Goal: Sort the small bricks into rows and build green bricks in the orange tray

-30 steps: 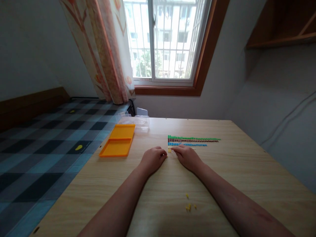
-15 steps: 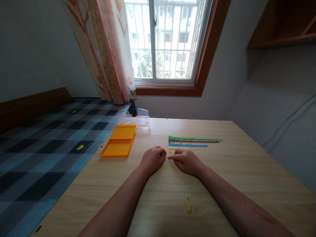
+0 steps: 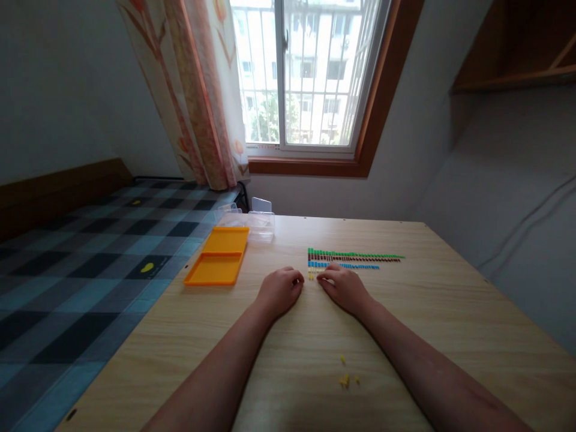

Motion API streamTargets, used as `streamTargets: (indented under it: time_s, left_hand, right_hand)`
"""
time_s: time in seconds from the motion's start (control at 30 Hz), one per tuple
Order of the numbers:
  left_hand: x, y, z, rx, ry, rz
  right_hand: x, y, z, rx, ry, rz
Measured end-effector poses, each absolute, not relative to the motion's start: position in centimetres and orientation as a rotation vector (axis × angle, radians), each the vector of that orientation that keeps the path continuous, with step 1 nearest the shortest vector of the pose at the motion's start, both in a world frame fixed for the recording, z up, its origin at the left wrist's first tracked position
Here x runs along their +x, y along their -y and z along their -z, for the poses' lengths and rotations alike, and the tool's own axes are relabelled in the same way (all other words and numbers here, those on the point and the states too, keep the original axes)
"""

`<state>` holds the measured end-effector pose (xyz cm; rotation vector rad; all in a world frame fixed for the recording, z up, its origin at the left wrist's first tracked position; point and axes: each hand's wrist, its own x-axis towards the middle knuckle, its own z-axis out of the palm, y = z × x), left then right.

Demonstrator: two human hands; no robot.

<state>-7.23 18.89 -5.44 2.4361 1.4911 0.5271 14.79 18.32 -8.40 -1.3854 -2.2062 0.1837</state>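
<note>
My left hand (image 3: 279,291) rests on the table with its fingers curled in, left of the rows; whatever it holds, if anything, is hidden. Just across from it, my right hand (image 3: 344,289) has thumb and forefinger pinched close together at the near edge of the rows; anything between the tips is too small to make out. Small yellow pieces (image 3: 311,277) lie between the two hands. Behind them run lined-up rows of tiny blue pieces (image 3: 366,267), brown pieces (image 3: 378,260) and green pieces (image 3: 382,255). My right hand covers part of the yellow and blue rows.
Several loose yellow pieces (image 3: 345,381) lie on the wooden table (image 3: 450,336) between my forearms. An orange two-part tray (image 3: 213,274) sits at the left, with clear plastic boxes (image 3: 261,227) behind it. A bed with a checked cover (image 3: 90,264) adjoins the table's left side.
My right hand has moved slightly up and to the right, away from my left hand, and its extended forefinger has drawn in against the thumb. The left hand has hardly moved.
</note>
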Motion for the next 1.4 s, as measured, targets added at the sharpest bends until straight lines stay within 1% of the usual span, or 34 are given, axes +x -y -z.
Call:
streamTargets:
  time_s: [0.23, 0.83, 1.4]
  left_hand:
    - [-7.2, -18.8, 5.5, 2.444, -1.5, -0.532]
    - [-7.2, -18.7, 5.5, 2.45, -1.5, -0.516]
    - [-7.2, -18.6, 5.3, 2.448, -1.502, -0.503]
  right_hand:
    - [15.0, -18.3, 8.4, -1.338, 2.146, -0.212]
    - [14.6, -17.5, 8.0, -1.394, 2.276, -0.148]
    - [14.4, -17.5, 7.8, -1.426, 2.266, -0.177]
